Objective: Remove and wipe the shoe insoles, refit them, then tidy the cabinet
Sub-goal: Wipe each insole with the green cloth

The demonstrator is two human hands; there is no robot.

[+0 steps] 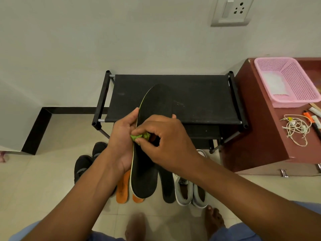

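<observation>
Left hand (121,136) clamps the black insole (147,153) by its edge, steadying it over the floor (52,171) while the right hand (166,141) pinches a green cloth (140,136) against it to wipe.

Between the hands, the black insole (152,119) looks like matt foam, and the green cloth (140,136) on it is crumpled. Beyond the hands, the shoe rack (191,94) has matt black fabric on metal tubes. To their right sit a pink perforated plastic basket (302,79) and a glossy reddish wood-look cabinet (257,129).
</observation>
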